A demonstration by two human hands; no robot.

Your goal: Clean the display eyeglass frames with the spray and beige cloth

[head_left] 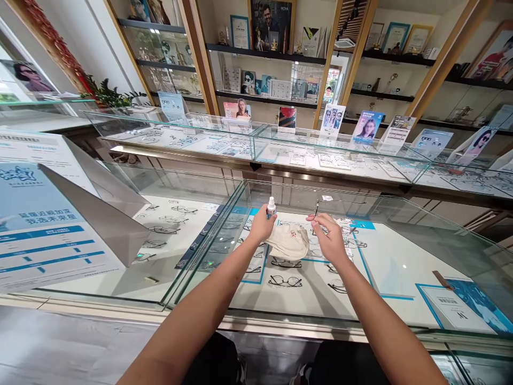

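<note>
My left hand (261, 225) is closed around a small white bottle (271, 206) that stands upright with its cap on top. Just below and right of that hand is a crumpled cream cloth (289, 243) with a small red print; whether my fingers also grip it is hard to tell. Held in the closed fingertips of my right hand (329, 235) is a pair of eyeglasses (317, 207), a thin dark temple rising above the fingers. Most of its frame is hidden or too fine to make out. Both hands are above the glass display case (280, 315).
Rows of eyeglasses (285, 280) lie inside the case under the glass. Large folded cardboard signs (60, 224) stand at the left. Across the aisle runs another glass case (224, 140) topped with small standing cards, with shelves (266, 53) behind it.
</note>
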